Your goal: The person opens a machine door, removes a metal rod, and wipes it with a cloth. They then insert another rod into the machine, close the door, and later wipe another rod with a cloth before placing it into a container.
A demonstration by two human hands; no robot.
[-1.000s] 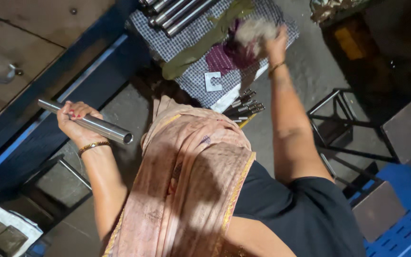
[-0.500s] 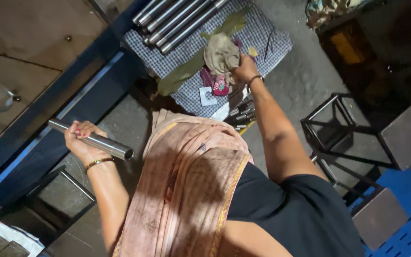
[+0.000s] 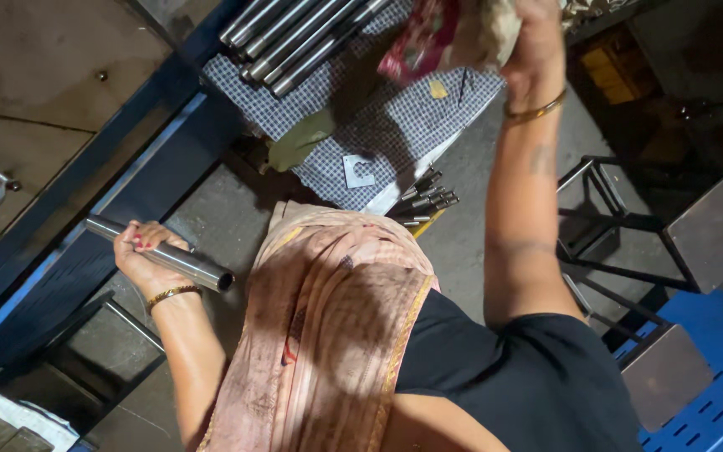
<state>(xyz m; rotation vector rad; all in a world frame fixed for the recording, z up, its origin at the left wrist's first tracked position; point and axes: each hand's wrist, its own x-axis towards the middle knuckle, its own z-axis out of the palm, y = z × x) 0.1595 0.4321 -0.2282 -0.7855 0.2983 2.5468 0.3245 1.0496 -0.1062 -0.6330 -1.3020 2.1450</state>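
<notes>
left hand (image 3: pixel 148 255) clamped mid-length round smooth, likely heavy, slippery steel tube (image 3: pixel 161 253); right hand (image 3: pixel 537 46) bunching soft crumpled rag (image 3: pixel 453 33).

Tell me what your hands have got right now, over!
Left hand grips a shiny metal tube. Right hand lifts a bunched rag above the checked cloth. More tubes lie on that cloth. Nothing between.

Left hand (image 3: pixel 151 255) clenched low; right hand (image 3: pixel 535 50) raised, gripping.
</notes>
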